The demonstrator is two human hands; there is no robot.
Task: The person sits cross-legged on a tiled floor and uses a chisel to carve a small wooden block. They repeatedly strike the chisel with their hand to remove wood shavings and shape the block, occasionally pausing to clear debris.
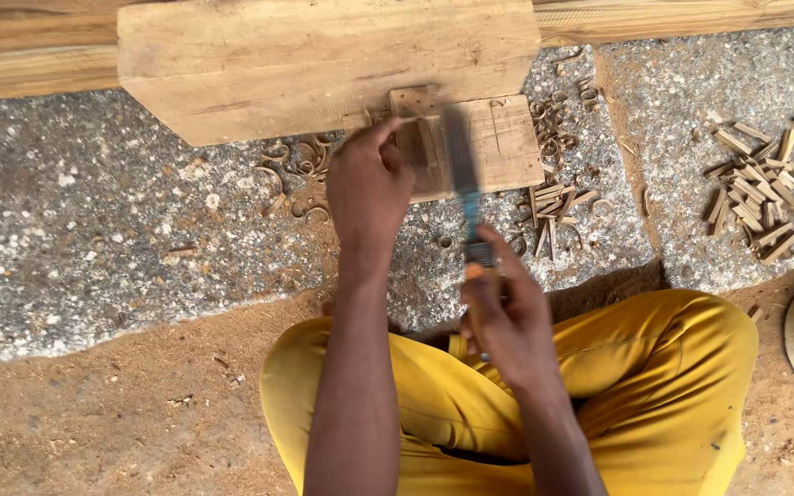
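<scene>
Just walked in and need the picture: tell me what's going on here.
A person in yellow trousers sits on sandy ground before a stone slab. The left hand steadies a small wood piece on a wooden block, while the right hand swings a blurred blade onto it. Cut wooden sticks and curled shavings lie around.

Speckled grey stone slabs (94,230) lie on sandy, sawdust-strewn ground (112,413) in daylight.
</scene>
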